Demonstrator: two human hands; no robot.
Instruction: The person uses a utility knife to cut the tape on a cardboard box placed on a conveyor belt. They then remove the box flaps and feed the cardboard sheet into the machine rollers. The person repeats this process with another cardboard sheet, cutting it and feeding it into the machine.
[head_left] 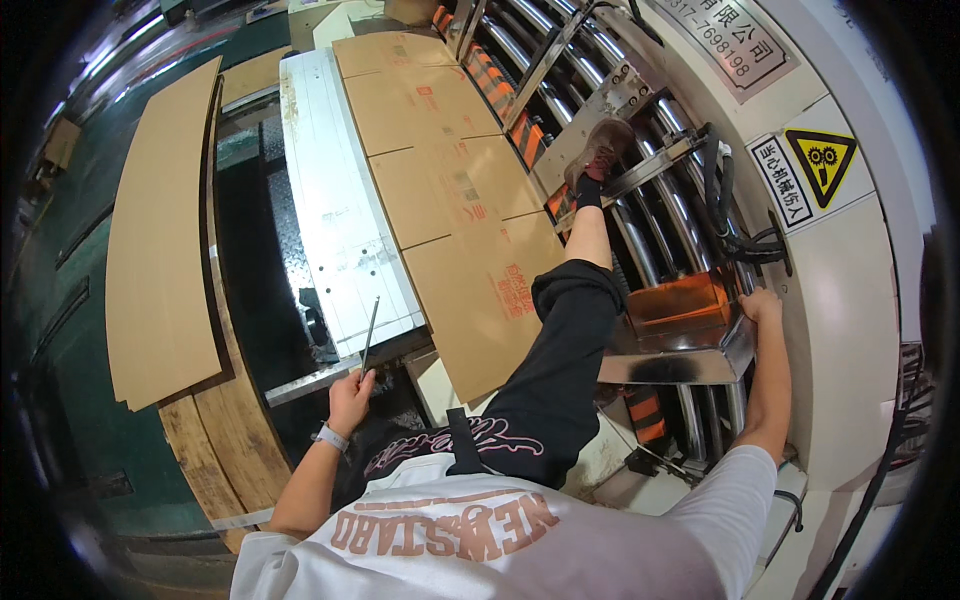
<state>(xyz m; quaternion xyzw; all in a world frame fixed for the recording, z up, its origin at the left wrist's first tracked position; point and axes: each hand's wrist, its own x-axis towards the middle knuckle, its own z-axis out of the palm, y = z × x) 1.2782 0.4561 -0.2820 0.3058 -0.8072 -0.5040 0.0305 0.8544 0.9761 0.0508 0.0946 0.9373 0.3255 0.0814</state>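
My left hand (350,401) is closed around a thin metal rod (372,325), which points up and away from me beside the end of a white metal plate (345,200). What the rod's lower end looks like is hidden in my fingers. My right hand (763,307) is at the right, its fingers curled at the upper corner of a shiny metal housing (685,350) with an orange inside. Printed flat cardboard sheets (470,260) lie between the plate and the machine. My foot, in a brown shoe (603,150), rests on the machine's metal frame.
Chrome rollers (655,235) run along the machine, with orange-and-black striped parts (497,85) beside them. Black cables (740,240) hang by the pale machine wall (850,280), which bears a yellow warning sign (822,163). Plain cardboard (160,250) lies on wooden boards (225,430) at left.
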